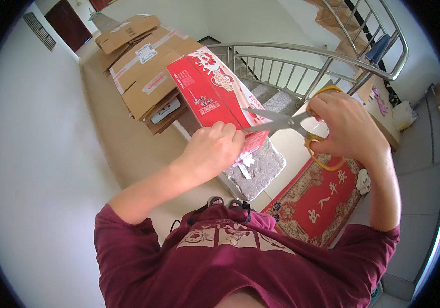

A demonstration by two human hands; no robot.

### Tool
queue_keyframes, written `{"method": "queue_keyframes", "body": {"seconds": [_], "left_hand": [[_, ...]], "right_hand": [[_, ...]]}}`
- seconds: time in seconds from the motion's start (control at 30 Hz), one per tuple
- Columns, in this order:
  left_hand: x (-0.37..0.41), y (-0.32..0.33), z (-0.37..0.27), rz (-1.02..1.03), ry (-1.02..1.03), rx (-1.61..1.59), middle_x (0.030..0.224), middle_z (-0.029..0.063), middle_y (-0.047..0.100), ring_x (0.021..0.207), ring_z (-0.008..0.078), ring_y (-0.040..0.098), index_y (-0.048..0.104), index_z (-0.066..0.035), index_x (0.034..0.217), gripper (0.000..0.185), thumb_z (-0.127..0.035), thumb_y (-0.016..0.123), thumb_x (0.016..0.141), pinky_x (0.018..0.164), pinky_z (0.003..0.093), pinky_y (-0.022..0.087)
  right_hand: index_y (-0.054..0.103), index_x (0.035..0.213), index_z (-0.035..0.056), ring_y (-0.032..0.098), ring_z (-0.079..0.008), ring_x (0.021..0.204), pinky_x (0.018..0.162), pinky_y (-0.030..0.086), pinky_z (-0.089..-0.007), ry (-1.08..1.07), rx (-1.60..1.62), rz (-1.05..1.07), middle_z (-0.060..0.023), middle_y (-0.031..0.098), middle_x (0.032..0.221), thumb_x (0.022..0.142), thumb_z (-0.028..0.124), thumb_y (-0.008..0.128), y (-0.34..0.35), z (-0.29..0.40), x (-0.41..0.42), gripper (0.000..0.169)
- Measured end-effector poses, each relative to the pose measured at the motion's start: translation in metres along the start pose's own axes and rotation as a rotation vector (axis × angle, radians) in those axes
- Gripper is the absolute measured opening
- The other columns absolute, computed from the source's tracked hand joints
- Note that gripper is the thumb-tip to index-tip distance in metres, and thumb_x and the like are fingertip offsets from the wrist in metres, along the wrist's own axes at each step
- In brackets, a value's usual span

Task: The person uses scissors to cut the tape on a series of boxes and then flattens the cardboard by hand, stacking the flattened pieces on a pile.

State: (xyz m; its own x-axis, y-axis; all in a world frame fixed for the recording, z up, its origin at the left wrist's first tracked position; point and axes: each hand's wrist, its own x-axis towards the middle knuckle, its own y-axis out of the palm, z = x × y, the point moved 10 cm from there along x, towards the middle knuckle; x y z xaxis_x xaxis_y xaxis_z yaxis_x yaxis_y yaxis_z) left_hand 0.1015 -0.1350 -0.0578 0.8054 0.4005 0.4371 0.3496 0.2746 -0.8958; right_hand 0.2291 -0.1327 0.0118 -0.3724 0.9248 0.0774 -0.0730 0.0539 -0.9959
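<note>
A red and white printed cardboard carton [208, 88] lies on a rough grey slab [258, 173], its far end against the stacked brown cardboard. My left hand [218, 148] grips the carton's near edge, fingers curled over it. In my right hand [343, 121] are scissors [290, 122] with yellow handles, a finger and the thumb at the loops. The blades stand apart and point left, over the carton's near end, with the lower tip close to my left knuckles. Whether the blades touch the cardboard I cannot tell. White paper scraps [246, 165] lie on the slab below the carton.
Flattened brown cardboard boxes [146, 65] are piled beyond the carton. A stainless steel stair railing [281, 46] curves behind, above grey steps [277, 100]. A red patterned mat [316, 204] lies at the lower right, with white shoes [363, 181] at its edge. A white wall [31, 154] rises left.
</note>
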Motion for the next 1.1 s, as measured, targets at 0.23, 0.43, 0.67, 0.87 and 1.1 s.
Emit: {"method": "queue_keyframes", "body": {"seconds": [0.23, 0.43, 0.67, 0.87, 1.1], "left_hand": [[0.002, -0.001, -0.002, -0.041, 0.031, -0.024, 0.062, 0.0034, 0.046, 0.059, 0.0164, 0.051, 0.046, -0.007, 0.067, 0.011, -0.009, 0.056, 0.065, 0.042, 0.0269, 0.043], [0.003, 0.003, -0.004, -0.052, 0.079, -0.014, 0.062, 0.0030, 0.045, 0.059, 0.0155, 0.050, 0.046, -0.007, 0.067, 0.010, -0.010, 0.056, 0.065, 0.042, 0.0257, 0.043], [0.004, 0.007, -0.009, 0.010, 0.081, 0.035, 0.063, 0.0041, 0.042, 0.060, 0.0162, 0.049, 0.043, -0.008, 0.066, 0.014, -0.008, 0.058, 0.065, 0.043, 0.0268, 0.043], [0.002, 0.003, -0.012, -0.038, 0.123, 0.058, 0.059, 0.0022, 0.041, 0.056, 0.0139, 0.048, 0.045, -0.008, 0.064, 0.013, -0.010, 0.058, 0.066, 0.039, 0.0249, 0.041], [0.004, -0.001, -0.015, -0.103, 0.130, 0.080, 0.054, 0.0011, 0.040, 0.054, 0.0129, 0.047, 0.047, -0.008, 0.061, 0.014, -0.010, 0.060, 0.066, 0.037, 0.0242, 0.040]], "right_hand": [[0.051, 0.076, 0.0026, 0.053, -0.0301, 0.079, 0.072, 0.043, -0.0365, 0.009, -0.196, 0.020, -0.0107, 0.055, 0.078, 0.051, 0.015, 0.069, -0.022, 0.024, -0.007, 0.034], [0.054, 0.079, 0.0035, 0.054, -0.0279, 0.083, 0.075, 0.043, -0.0361, 0.019, -0.313, 0.063, -0.0100, 0.056, 0.080, 0.051, 0.013, 0.070, -0.022, 0.028, -0.005, 0.034], [0.059, 0.070, 0.0031, 0.056, -0.0263, 0.079, 0.072, 0.045, -0.0328, -0.003, -0.451, 0.279, -0.0082, 0.059, 0.078, 0.052, 0.013, 0.071, -0.017, 0.044, 0.031, 0.024], [0.060, 0.066, 0.0049, 0.057, -0.0236, 0.076, 0.069, 0.045, -0.0307, -0.167, -0.820, 0.211, -0.0059, 0.058, 0.075, 0.056, 0.012, 0.070, -0.025, 0.096, 0.072, 0.016], [0.060, 0.067, 0.0052, 0.057, -0.0231, 0.077, 0.070, 0.045, -0.0306, -0.235, -0.900, 0.302, -0.0058, 0.058, 0.075, 0.056, 0.012, 0.070, -0.008, 0.112, 0.099, 0.016]]}}
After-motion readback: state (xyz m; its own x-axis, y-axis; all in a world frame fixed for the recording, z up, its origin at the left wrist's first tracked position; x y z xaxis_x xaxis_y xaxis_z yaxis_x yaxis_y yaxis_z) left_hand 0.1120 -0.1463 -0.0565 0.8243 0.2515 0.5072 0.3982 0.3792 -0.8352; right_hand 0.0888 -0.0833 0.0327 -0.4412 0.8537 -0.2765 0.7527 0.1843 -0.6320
